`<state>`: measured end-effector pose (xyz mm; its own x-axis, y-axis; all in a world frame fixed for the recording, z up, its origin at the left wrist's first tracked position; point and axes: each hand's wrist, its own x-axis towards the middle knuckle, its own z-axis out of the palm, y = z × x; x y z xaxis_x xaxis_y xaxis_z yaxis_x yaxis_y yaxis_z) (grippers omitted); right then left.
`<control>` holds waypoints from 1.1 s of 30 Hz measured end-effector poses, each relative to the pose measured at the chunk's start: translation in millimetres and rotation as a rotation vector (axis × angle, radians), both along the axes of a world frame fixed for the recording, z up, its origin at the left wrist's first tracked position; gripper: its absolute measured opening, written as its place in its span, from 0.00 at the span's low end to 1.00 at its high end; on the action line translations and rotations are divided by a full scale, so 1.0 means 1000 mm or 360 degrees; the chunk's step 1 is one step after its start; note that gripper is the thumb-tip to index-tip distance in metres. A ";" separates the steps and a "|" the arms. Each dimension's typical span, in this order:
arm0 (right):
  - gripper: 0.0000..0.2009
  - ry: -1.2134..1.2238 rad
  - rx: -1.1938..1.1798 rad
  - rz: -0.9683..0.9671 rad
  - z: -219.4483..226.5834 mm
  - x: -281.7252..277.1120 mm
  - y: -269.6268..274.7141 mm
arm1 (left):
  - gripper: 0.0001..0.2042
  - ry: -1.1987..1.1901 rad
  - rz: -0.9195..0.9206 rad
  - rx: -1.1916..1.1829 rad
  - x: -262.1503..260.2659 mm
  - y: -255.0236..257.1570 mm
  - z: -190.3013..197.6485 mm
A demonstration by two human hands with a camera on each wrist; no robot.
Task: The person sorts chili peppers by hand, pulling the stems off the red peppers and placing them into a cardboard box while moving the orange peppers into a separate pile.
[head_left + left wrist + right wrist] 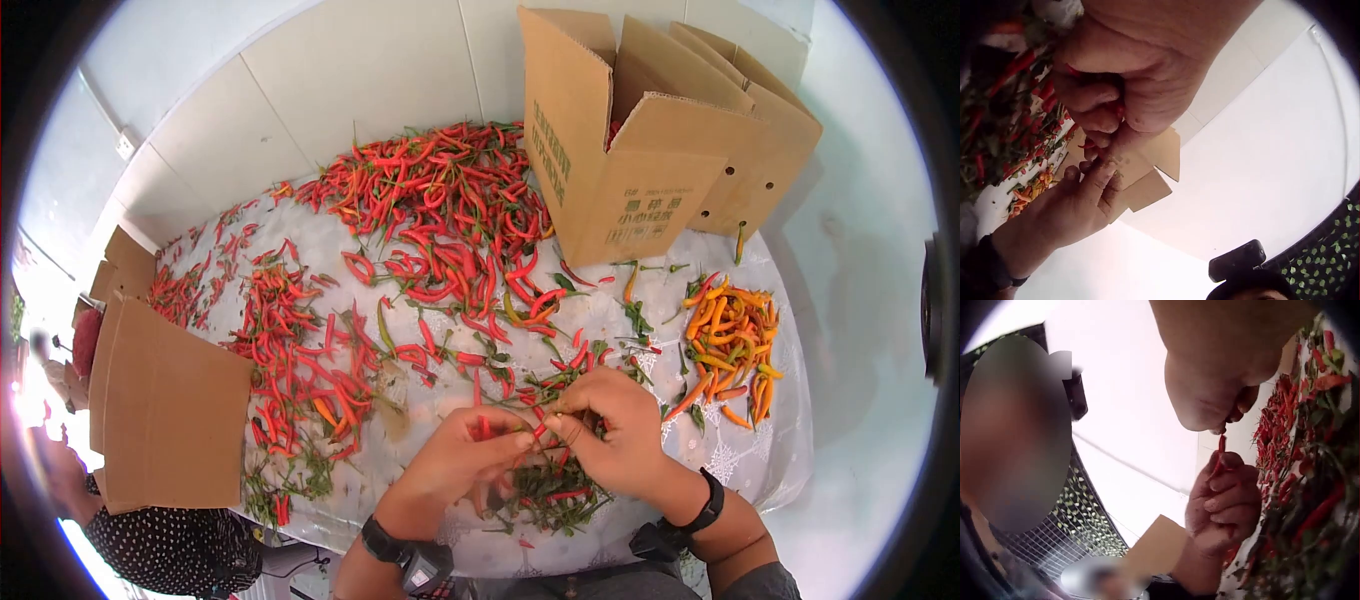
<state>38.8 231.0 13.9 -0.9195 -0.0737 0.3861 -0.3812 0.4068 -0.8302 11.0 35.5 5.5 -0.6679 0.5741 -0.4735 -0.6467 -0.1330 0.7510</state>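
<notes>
Above the near edge of the table, my left hand (pixel 462 452) grips a red chili pepper (pixel 1221 444) between thumb and curled fingers. More red shows inside its curled fingers in the left wrist view. My right hand (pixel 622 432) meets it there, thumb and fingertips pinching the upper end of that chili; its other fingers are bent. Below both hands lies a heap of green stems (pixel 560 500) with a few red chilies mixed in.
A large pile of red chilies (pixel 440 190) spreads over the back and left of the table. Orange chilies (pixel 730 335) are heaped at the right. An open cardboard box (pixel 650 170) stands at the back, another box (pixel 170 400) at the left. Beside it a person's dotted garment (pixel 180 550) shows.
</notes>
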 end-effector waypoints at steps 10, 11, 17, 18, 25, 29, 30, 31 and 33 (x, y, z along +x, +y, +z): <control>0.10 0.0167 0.0326 0.0215 0.005 -0.014 0.023 | 0.10 0.0076 0.0063 0.0098 -0.002 -0.006 -0.001; 0.09 0.0131 0.0281 0.0285 0.009 -0.012 0.021 | 0.10 0.0078 0.0058 0.0107 -0.003 -0.007 -0.004; 0.11 -0.0593 -0.0201 0.0551 0.006 -0.001 0.011 | 0.12 0.0227 -0.0130 -0.0090 0.002 -0.002 -0.002; 0.10 -0.0562 -0.0218 0.0501 0.007 0.000 0.012 | 0.12 0.0240 -0.0177 -0.0129 0.002 -0.004 -0.004; 0.07 0.0469 -0.0429 -0.0476 0.081 -0.005 0.038 | 0.12 0.0084 0.0447 0.0247 -0.009 -0.014 -0.006; 0.06 0.1323 -0.0103 -0.0888 0.146 -0.046 0.055 | 0.10 -0.0185 0.0597 0.0601 -0.011 -0.015 -0.008; 0.05 0.1486 0.0138 -0.1016 0.156 -0.062 0.065 | 0.10 -0.0228 0.0582 0.0661 -0.011 -0.016 -0.007; 0.05 0.1330 0.0279 -0.1062 0.162 -0.081 0.073 | 0.09 -0.0271 0.0568 0.0719 -0.011 -0.016 -0.008; 0.07 0.1116 0.0579 -0.1069 0.157 -0.099 0.082 | 0.08 -0.0253 0.0511 0.0741 -0.011 -0.018 -0.010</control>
